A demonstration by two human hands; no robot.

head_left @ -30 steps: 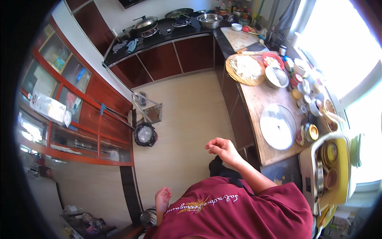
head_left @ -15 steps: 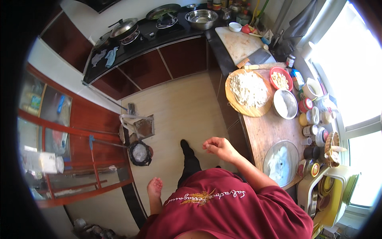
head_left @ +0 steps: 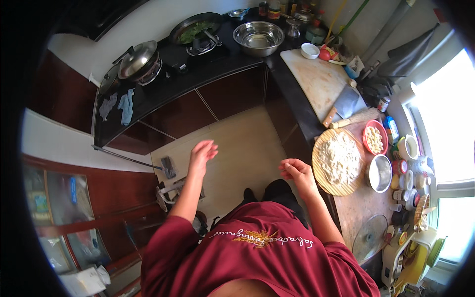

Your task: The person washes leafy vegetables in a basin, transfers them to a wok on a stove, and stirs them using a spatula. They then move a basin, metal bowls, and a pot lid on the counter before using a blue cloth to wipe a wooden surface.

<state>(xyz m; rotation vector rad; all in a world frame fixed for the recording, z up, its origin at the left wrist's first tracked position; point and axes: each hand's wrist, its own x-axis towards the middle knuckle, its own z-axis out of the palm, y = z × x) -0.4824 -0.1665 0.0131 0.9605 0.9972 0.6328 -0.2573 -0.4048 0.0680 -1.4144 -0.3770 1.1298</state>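
Note:
Both my hands are in the air over the floor, between the stove counter and my body. My left hand (head_left: 202, 151) is raised with its fingers loosely bent and apart, and it holds nothing. Lower and further right, my right hand (head_left: 296, 173) has its fingers curled in with the thumb against them, and nothing shows in it. Closest to the right hand is a round bamboo tray (head_left: 322, 179) bearing a heap of pale noodle-like strips (head_left: 340, 157). Beside that tray are a red bowl (head_left: 366, 143) of pale chunks and a steel bowl (head_left: 380, 173).
Ahead on the black counter stand a lidded pan (head_left: 139, 60), a wok (head_left: 183, 22) with greens and a steel basin (head_left: 259, 38). A cleaver (head_left: 345, 101) lies by the cutting board (head_left: 311, 74). Jars line the window side near a glass lid (head_left: 371, 238). A glass-fronted cabinet (head_left: 111, 195) stands left.
My left hand has risen from beside my body and reached forward. My right hand has moved a little right. The stove counter looks nearer, and the view has turned.

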